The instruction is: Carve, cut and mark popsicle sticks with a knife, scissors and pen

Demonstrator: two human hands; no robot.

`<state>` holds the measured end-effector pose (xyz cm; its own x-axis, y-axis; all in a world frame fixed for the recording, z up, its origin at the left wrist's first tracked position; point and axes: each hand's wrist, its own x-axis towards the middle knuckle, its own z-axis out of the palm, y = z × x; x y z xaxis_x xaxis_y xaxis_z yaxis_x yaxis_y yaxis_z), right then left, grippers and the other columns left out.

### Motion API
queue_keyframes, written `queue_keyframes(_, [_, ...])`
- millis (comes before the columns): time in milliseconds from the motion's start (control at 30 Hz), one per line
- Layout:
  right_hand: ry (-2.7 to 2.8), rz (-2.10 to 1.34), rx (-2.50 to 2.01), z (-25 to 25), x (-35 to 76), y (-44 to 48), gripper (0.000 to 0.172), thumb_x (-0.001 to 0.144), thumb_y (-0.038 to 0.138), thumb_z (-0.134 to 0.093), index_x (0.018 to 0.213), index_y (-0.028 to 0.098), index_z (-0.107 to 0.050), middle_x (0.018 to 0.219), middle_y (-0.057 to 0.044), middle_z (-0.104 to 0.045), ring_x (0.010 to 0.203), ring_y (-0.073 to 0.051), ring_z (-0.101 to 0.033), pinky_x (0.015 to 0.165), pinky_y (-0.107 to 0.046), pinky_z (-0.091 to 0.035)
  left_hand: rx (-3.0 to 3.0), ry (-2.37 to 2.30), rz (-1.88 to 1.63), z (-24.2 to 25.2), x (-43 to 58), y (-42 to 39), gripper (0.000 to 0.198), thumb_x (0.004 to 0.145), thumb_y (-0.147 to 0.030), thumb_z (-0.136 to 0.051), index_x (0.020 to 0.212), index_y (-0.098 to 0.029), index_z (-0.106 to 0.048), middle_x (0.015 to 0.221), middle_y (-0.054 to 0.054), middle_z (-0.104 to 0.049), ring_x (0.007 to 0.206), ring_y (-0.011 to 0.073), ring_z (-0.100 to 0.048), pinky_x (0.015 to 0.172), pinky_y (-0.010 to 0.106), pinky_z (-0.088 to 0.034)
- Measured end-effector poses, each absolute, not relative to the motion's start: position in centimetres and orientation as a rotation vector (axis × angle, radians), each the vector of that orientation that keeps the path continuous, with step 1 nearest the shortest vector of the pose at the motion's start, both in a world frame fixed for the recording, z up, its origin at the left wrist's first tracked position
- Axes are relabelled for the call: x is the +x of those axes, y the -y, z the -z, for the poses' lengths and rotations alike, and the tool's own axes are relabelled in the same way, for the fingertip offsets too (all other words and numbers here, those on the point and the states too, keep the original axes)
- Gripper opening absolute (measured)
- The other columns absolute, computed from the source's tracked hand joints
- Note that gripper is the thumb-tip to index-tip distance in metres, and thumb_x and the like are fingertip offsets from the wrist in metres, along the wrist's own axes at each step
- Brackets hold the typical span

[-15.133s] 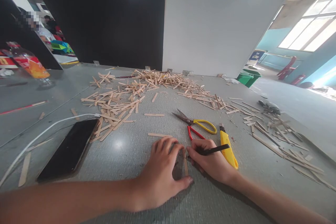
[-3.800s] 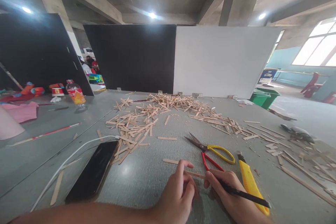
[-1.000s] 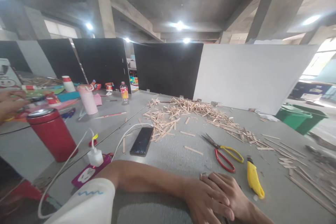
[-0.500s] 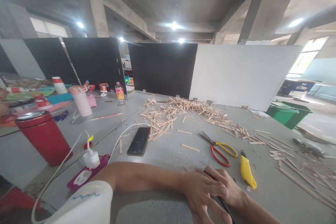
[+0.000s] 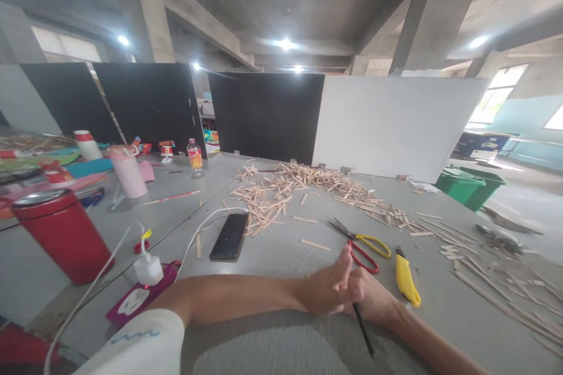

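My left hand [image 5: 325,290] is closed, its thumb pointing up, and presses against my right hand. My right hand [image 5: 372,293] is closed too, with its fingers partly hidden behind the left. A thin black stick [image 5: 364,331], perhaps a pen or pencil, sticks out below the right hand and slants toward me; its upper end is hidden in the grip. Whether the left hand holds anything cannot be made out. Just beyond the hands lie scissors [image 5: 363,246] with one red and one yellow handle. A yellow utility knife [image 5: 407,281] rests to their right.
Behind the hands lies a phone [image 5: 229,237] on a white cable. Loose wooden sticks [image 5: 268,202] spread across the grey table [image 5: 264,340]. At left are a red flask [image 5: 65,237], a pink bottle [image 5: 127,173] and a purple power strip [image 5: 141,299]. Panels [image 5: 268,114] stand behind.
My left hand has gone from loosely spread fingers over the right to a closed grip with the thumb up. More of the black stick shows. The view has turned slightly right.
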<state>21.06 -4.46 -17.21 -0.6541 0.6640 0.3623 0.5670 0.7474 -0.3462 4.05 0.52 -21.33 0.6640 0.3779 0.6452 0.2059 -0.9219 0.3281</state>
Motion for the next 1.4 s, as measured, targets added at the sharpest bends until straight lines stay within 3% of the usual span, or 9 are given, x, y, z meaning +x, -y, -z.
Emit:
queue_keyframes(67, [2.48, -0.33, -0.935, 17.0, 21.0, 4.4, 0.018, 0.081, 0.019, -0.052, 0.065, 0.019, -0.06, 0.059, -0.003, -0.065, 0.049, -0.015, -0.054, 0.051, -0.026, -0.038, 2.637, -0.42, -1.174, 21.1, 3.9, -0.4, 0.07, 0.101, -0.042, -0.046, 0.165, -0.037, -0.018, 0.174, 0.006, -0.012, 0.154, 0.0434, -0.024, 0.111, 0.064, -0.042])
queue_keyframes(133, [2.469, -0.361, -0.952, 16.7, 21.1, 4.4, 0.023, 0.085, 0.015, -0.049, 0.066, 0.019, -0.061, 0.06, -0.004, -0.066, 0.05, -0.015, -0.053, 0.052, -0.026, -0.037, 2.602, -0.392, -1.252, 20.5, 3.9, -0.3, 0.078, 0.105, -0.029, -0.037, 0.164, -0.039, 0.013, 0.174, 0.003, 0.018, 0.156, 0.0427, 0.0, 0.117, 0.069, -0.029])
queue_keyframes(267, [2.451, -0.405, -0.985, 16.3, 21.1, 4.6, 0.022, 0.093, 0.024, -0.057, 0.075, 0.017, -0.068, 0.062, -0.004, -0.067, 0.052, -0.016, -0.055, 0.054, -0.027, -0.038, 2.459, -0.509, -1.386, 18.9, 4.2, 0.0, 0.073, 0.107, -0.017, -0.018, 0.158, -0.039, 0.029, 0.165, -0.002, 0.04, 0.154, 0.035, 0.021, 0.124, 0.067, -0.014])
queue_keyframes(433, [2.406, -0.415, -1.022, 15.9, 20.8, 4.7, 0.034, 0.105, 0.03, -0.046, 0.09, 0.017, -0.074, 0.072, -0.005, -0.073, 0.058, -0.017, -0.061, 0.059, -0.027, -0.043, 2.351, -0.639, -1.41, 17.3, 3.5, -0.3, 0.069, 0.108, -0.016, -0.013, 0.159, -0.038, 0.028, 0.167, -0.004, 0.036, 0.156, 0.0276, 0.021, 0.128, 0.058, -0.012])
queue_keyframes(700, [2.341, -0.312, -1.157, 16.7, 20.9, 3.8, 0.052, 0.11, 0.046, -0.034, 0.086, 0.017, -0.07, 0.071, -0.007, -0.07, 0.06, -0.019, -0.06, 0.059, -0.029, -0.041, 2.376, -0.831, -1.231, 16.8, 1.8, -1.7, 0.07, 0.109, -0.016, -0.023, 0.163, -0.04, 0.015, 0.172, 0.0, 0.023, 0.158, 0.0308, 0.015, 0.128, 0.061, -0.011])
queue_keyframes(833, [2.335, -0.282, -1.204, 16.8, 21.1, 3.9, 0.053, 0.111, 0.047, -0.033, 0.088, 0.018, -0.07, 0.068, -0.006, -0.069, 0.059, -0.02, -0.061, 0.057, -0.029, -0.04, 2.394, -0.947, -1.096, 17.2, 0.8, -1.4, 0.069, 0.108, -0.014, -0.028, 0.166, -0.035, 0.004, 0.175, 0.006, 0.005, 0.158, 0.0335, 0.011, 0.126, 0.064, -0.017])
queue_keyframes(1033, [2.338, -0.299, -1.205, 16.6, 21.0, 4.2, 0.047, 0.108, 0.053, -0.042, 0.095, 0.02, -0.073, 0.076, -0.008, -0.075, 0.068, -0.025, -0.071, 0.064, -0.031, -0.047, 2.393, -1.115, -0.975, 17.4, -0.4, -0.8, 0.065, 0.106, -0.012, -0.032, 0.166, -0.027, -0.011, 0.175, 0.01, 0.001, 0.156, 0.035, 0.017, 0.125, 0.066, -0.017])
queue_keyframes(1333, [2.293, -0.262, -1.181, 17.8, 21.0, 4.0, 0.047, 0.112, 0.044, -0.032, 0.085, 0.022, -0.064, 0.071, -0.004, -0.073, 0.061, -0.02, -0.071, 0.056, -0.027, -0.05, 2.442, -1.068, -0.864, 17.1, -0.8, -0.5, 0.059, 0.103, -0.017, -0.042, 0.161, -0.019, -0.033, 0.174, 0.012, -0.012, 0.159, 0.0374, 0.003, 0.123, 0.065, -0.028])
queue_keyframes(1400, [2.255, -0.245, -1.201, 18.2, 21.2, 3.9, 0.042, 0.112, 0.041, -0.033, 0.091, 0.021, -0.064, 0.073, -0.005, -0.074, 0.061, -0.02, -0.071, 0.055, -0.026, -0.051, 2.422, -1.069, -0.867, 16.7, -1.0, -0.3, 0.049, 0.106, -0.023, -0.039, 0.155, -0.017, -0.044, 0.171, 0.014, -0.024, 0.159, 0.0387, -0.005, 0.122, 0.064, -0.031])
